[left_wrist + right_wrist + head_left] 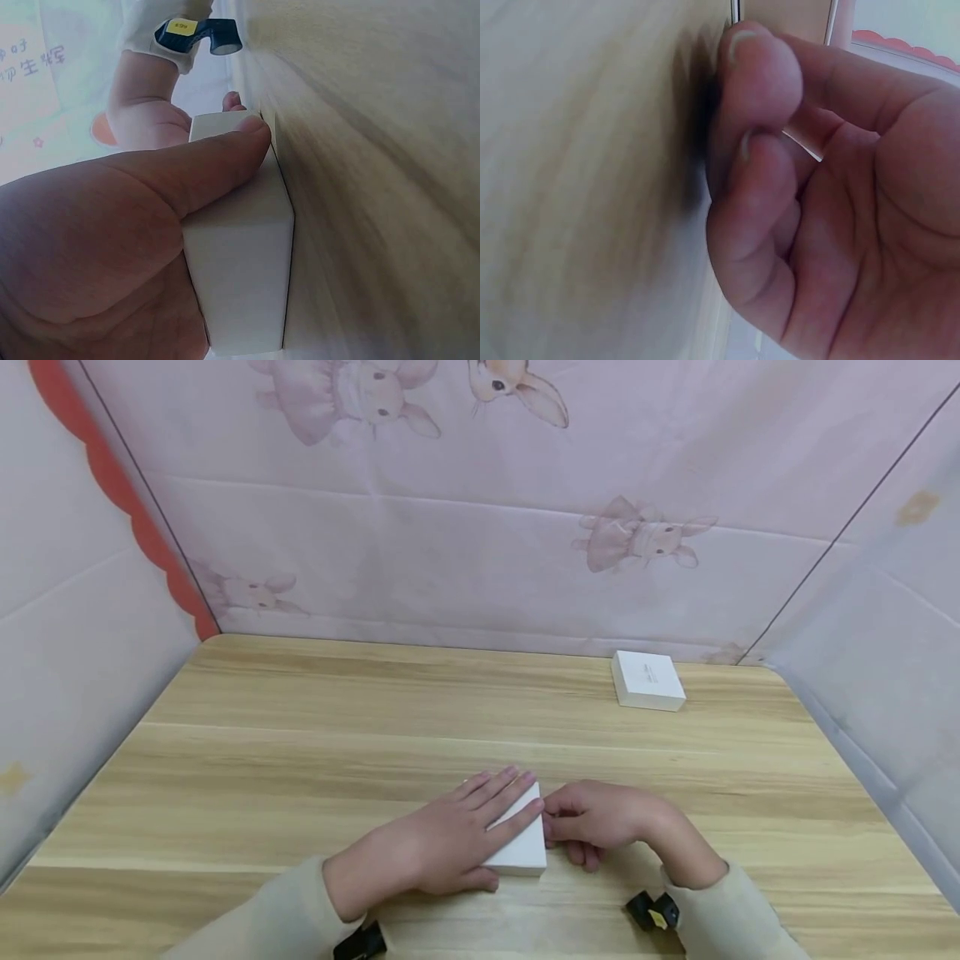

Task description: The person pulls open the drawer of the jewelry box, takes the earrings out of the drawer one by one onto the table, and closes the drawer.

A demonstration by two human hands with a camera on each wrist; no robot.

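Observation:
A flat white box point(523, 846) lies on the wooden table. Across its top rests my left hand point(457, 839), fingers straight and spread, hiding much of the lid. In the left wrist view, the left thumb point(217, 154) lies against the side wall of the white box point(240, 277). My right hand point(603, 818) is at the box's right side with its fingers bent and fingertips touching that edge. In the right wrist view, the bent fingers point(757, 90) hide the contact, so whether they pinch anything there cannot be told.
A second white box point(648, 681) with small print on top stands at the table's back right. Behind the wooden table point(300, 735) rises a pink cloth wall point(465, 560) with rabbit pictures. Pale side walls flank it. A small black device point(652, 912) is beside the right cuff.

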